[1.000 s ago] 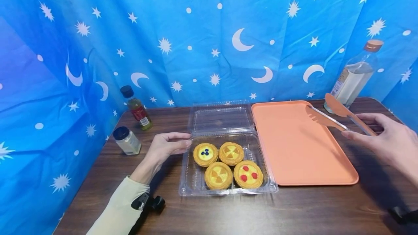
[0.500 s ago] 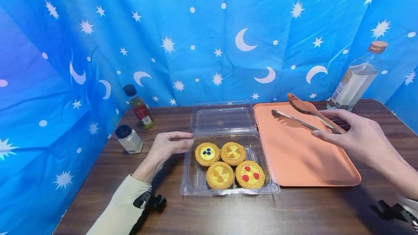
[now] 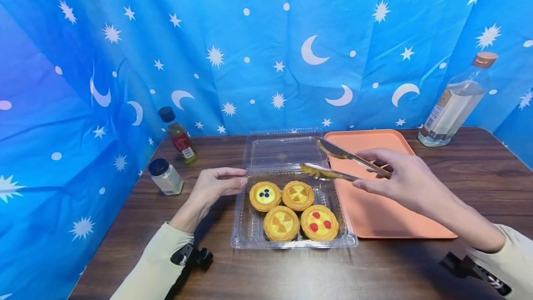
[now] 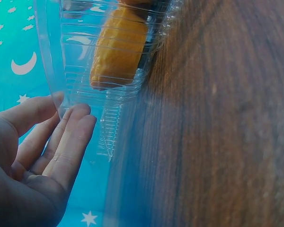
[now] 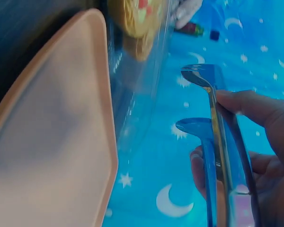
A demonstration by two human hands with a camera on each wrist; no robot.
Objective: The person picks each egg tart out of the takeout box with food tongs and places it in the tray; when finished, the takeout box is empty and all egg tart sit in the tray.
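Note:
A clear plastic clamshell box (image 3: 245,233) lies with its lid (image 3: 283,152) folded back, holding several egg tarts. One tart (image 3: 264,196) has blueberries, two have orange wedges, and another tart (image 3: 319,223) carries red berry pieces. My left hand (image 3: 214,186) pinches the box's left rim between thumb and fingers, also seen in the left wrist view. Metal serving tongs (image 3: 333,173) are in my right hand (image 3: 395,177), thumb on one arm and fingers on the other. The tongs' tips are spread, with nothing between them, over the back right part of the box.
An orange tray (image 3: 370,140) stands right of the box, partly under my right arm. A large glass bottle (image 3: 454,105) is at the back right. To the left are a small oil bottle (image 3: 181,141) and a black-capped jar (image 3: 165,177). A blue curtain (image 3: 250,36) hangs behind the table.
My right hand has carried the tongs leftward from the tray's right edge, across the tray, to over the box. My left hand stays at the box's rim.

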